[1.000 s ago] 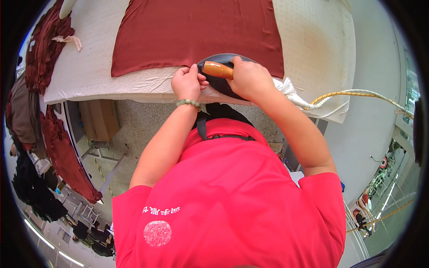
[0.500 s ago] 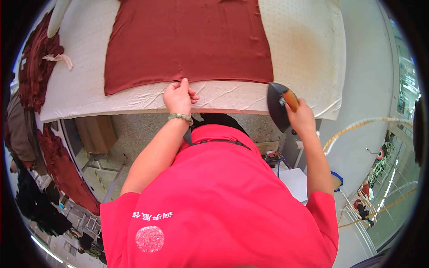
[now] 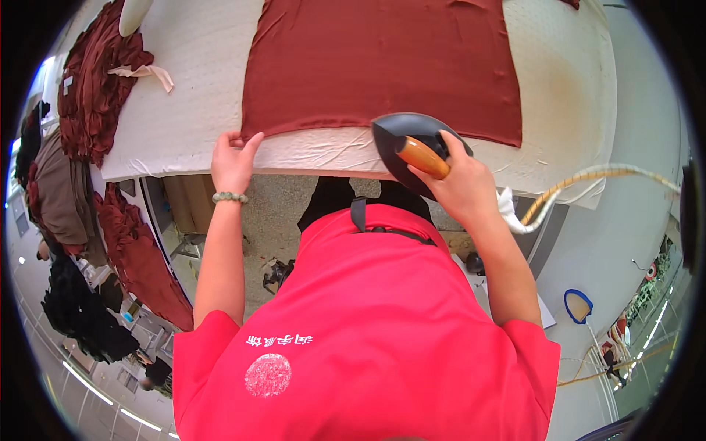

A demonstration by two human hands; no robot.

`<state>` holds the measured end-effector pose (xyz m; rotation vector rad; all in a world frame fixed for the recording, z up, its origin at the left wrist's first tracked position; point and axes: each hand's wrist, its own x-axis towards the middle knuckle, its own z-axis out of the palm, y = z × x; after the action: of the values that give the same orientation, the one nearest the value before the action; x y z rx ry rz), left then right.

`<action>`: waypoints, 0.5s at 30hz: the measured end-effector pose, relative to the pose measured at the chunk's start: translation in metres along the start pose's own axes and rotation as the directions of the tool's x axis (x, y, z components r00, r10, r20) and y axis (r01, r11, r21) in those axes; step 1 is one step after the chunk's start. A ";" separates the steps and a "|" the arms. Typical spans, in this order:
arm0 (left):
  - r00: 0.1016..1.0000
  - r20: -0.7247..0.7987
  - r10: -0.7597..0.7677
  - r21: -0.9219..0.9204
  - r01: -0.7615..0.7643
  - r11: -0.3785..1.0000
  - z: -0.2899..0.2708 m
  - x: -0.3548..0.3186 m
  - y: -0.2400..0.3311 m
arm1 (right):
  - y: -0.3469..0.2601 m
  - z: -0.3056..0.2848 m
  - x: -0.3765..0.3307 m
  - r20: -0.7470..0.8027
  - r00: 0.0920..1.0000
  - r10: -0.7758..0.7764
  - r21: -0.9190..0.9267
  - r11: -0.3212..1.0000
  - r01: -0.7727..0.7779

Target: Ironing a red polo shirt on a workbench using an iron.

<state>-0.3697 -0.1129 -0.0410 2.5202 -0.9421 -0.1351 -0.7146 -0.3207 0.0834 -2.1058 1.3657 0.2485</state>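
A dark red cloth (image 3: 382, 70), like a garment panel, lies spread on the white padded ironing table (image 3: 195, 88), its hem near the front edge. At the cloth's near left corner is my left hand (image 3: 233, 163), with thumb and fingertips curled at the hem; the exact contact is partly hidden. My right hand (image 3: 467, 187) is wrapped round the wooden handle of a black iron (image 3: 403, 131). The iron overlaps the hem right of the middle, its pointed end to the left. Whether its sole presses on the cloth cannot be made out.
A pale hose (image 3: 581, 175) arcs from the iron to the right. Bunched dark red garments (image 3: 99, 88) lie at the table's left end, beside a pale strip (image 3: 151, 73). More clothes, brown (image 3: 65, 187) and black (image 3: 88, 312), hang at the left. A cardboard box (image 3: 190, 202) stands below.
My left hand has moved from mid-hem to the cloth's left corner. The iron has swung leftward from beside the right corner to over the hem. The view has shifted.
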 end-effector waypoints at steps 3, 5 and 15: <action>0.867 0.413 -0.277 -0.065 0.331 0.941 -0.015 0.016 0.020 | -0.038 0.018 0.012 0.017 1.000 -0.025 -0.001 1.000 0.025; 0.834 0.472 -0.286 -0.130 0.387 0.913 -0.021 0.023 0.013 | -0.059 0.029 0.020 -0.016 0.999 -0.041 -0.019 0.999 0.041; 0.764 0.612 -0.204 -0.204 0.402 0.893 -0.024 0.034 -0.014 | -0.140 0.071 0.032 0.076 0.995 -0.059 -0.124 0.990 0.069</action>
<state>-0.3293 -0.1166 -0.0239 2.3173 -0.6148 -1.1277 -0.5656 -0.2646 0.0660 -2.2183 1.2676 0.3904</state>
